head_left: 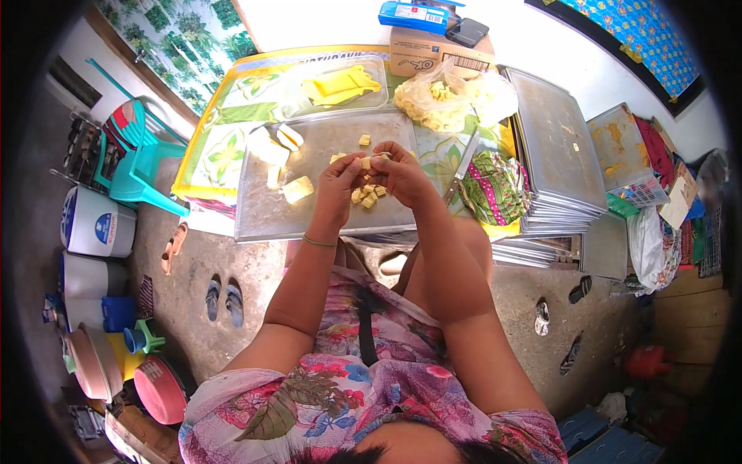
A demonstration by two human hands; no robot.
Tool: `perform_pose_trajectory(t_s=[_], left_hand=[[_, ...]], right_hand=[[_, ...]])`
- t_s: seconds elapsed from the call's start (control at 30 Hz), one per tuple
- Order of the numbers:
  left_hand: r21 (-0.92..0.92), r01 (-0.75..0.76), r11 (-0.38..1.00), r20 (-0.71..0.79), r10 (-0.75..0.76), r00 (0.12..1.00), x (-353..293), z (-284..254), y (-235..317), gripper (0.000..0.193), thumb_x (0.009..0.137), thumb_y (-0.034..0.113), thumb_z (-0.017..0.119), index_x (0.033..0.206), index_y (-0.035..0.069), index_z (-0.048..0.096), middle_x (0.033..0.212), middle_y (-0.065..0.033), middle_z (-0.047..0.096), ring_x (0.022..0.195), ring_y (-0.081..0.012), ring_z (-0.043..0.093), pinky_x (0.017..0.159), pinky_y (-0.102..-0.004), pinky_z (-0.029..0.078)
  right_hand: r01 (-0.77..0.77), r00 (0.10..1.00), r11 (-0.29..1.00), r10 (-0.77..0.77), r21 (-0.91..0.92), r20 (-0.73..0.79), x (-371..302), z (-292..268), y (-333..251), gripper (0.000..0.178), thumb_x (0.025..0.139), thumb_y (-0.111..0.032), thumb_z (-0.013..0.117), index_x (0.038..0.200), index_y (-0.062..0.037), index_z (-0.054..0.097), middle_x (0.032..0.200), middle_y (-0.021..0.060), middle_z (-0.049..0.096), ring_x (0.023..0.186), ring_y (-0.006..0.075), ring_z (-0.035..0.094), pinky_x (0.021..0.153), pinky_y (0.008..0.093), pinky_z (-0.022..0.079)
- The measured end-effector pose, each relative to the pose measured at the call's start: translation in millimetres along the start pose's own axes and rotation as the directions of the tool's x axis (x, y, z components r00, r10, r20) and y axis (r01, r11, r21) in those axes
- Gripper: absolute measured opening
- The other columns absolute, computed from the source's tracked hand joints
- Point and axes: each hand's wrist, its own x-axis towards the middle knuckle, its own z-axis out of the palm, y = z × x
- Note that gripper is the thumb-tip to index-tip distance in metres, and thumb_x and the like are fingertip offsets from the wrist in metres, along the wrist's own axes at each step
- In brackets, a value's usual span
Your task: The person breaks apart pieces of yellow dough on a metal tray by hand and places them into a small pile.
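Both my hands meet over a metal tray (259, 210) on the table. The fingers of my left hand (340, 183) and my right hand (407, 181) are closed around a small pale-yellow, cheese-like cube (366, 163), partly hidden by the fingertips. Just below the fingers lie several loose cubes (369, 199), and a single cube (364, 140) sits beyond them. Larger pale-yellow blocks (297, 189) rest on the tray's left side. Right of the tray lies a knife (464, 166), apart from both hands.
A plastic bag of yellow cubes (442, 94) stands behind the tray, next to a cardboard box (413, 52). Stacked metal trays (560, 147) and a bunched green cloth (495, 189) are at right. A clear container (375, 97) holds yellow sheets. A teal chair (147, 172) stands left.
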Motion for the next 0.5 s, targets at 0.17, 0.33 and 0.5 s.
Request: perform_pose_trajectory(t_s=[0.17,0.33,0.5], left_hand=[[0.000,-0.023,1.000,-0.015,0.023,1.000,-1.8,1.5,-0.9,0.020,0.087,0.011,0.055,0.102,0.000,0.060,0.084,-0.0046,0.062,0.070,-0.0079,0.056,0.061,-0.0197,0.044],[0.016,-0.017,1.000,-0.001,0.017,1.000,-0.4,-5.2,-5.3,0.018,0.088,0.011,0.053,0.101,0.000,0.058,0.088,-0.0067,0.062,0.076,-0.0118,0.059,0.065,-0.0220,0.046],[-0.103,0.037,0.994,-0.019,-0.039,0.999,-1.5,-2.3,-2.0,0.017,0.087,0.011,0.055,0.098,0.000,0.059,0.086,-0.0067,0.063,0.070,-0.0102,0.057,0.064,-0.0205,0.046]], right_hand=[[-0.011,1.000,1.000,0.011,0.015,-0.007,-0.8,5.0,-0.8,0.023,0.081,-0.007,0.061,0.100,-0.0061,0.047,0.087,0.0048,0.054,0.076,0.0155,0.060,0.064,0.0281,0.052],[0.021,0.999,0.998,-0.018,-0.059,0.047,0.6,1.4,1.4,0.020,0.084,-0.011,0.059,0.100,-0.0061,0.048,0.087,0.0042,0.055,0.073,0.0148,0.059,0.064,0.0279,0.051],[-0.007,1.000,1.000,0.007,0.019,0.004,-2.4,8.5,-3.3,0.018,0.084,-0.012,0.058,0.099,-0.0059,0.049,0.086,0.0040,0.055,0.073,0.0148,0.058,0.065,0.0284,0.051]])
